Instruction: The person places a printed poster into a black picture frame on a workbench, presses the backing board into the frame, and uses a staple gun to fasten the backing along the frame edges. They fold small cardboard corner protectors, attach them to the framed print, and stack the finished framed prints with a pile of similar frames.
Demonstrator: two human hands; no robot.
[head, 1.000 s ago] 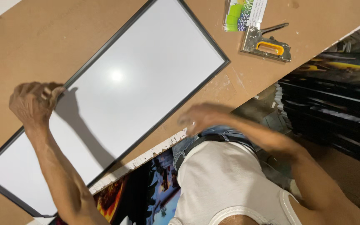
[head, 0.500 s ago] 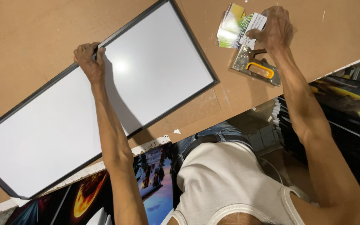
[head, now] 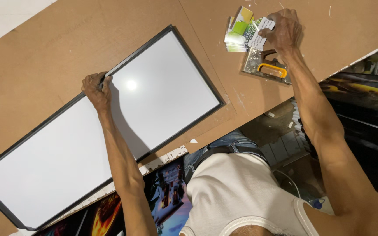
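1. A long black picture frame (head: 97, 131) with a white panel lies flat and slantwise on the brown tabletop (head: 44, 52); it is the landmark for what follows.
2. The left hand (head: 96, 89) sits on the frame's far long edge, about midway along it. Its fingers (head: 106, 81) are curled shut over the black rail, gripping it, and the forearm crosses the white panel.
3. The right hand (head: 285, 29) is well apart from the frame, beyond its upper right corner. Its fingers are bent down onto a small stack of cards (head: 246, 32), green, yellow and white, pressing or pinching the top ones; whether any card is actually lifted cannot be told.
4. A metal staple gun (head: 267, 67) with a yellow handle lies just beside the cards, on the side nearer the person, close under the right wrist.
5. Below the frame's near long edge, past the tabletop's rim, colourful printed posters (head: 154, 201) show.
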